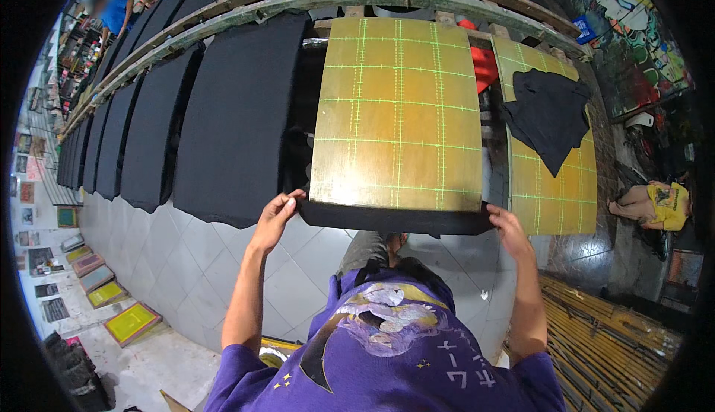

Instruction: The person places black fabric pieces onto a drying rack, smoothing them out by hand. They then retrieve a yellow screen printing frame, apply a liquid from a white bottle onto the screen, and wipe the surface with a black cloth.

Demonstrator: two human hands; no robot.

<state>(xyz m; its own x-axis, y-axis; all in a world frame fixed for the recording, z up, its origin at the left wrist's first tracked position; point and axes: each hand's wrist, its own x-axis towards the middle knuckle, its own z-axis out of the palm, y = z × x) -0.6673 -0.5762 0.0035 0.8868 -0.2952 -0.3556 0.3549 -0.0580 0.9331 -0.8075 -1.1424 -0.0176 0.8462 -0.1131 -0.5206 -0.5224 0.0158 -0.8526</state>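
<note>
Before me lies a wooden printing board [399, 110] marked with green grid lines and ticks. A strip of black cloth [396, 220] is drawn over its near end and hangs below the top surface. My left hand [277, 215] pinches this cloth at the left corner between thumb and fingers. At the right corner, my right hand [511, 230] grips the other end. Most of the board's top is bare. How far the cloth reaches underneath is hidden.
Boards covered in black fabric [237, 116] stand in a row to the left. On the right, a crumpled black garment [547, 110] lies on another gridded board [558, 211]. Framed screens [131, 322] rest at lower left. Two people [116, 15] [667, 205] are farther off.
</note>
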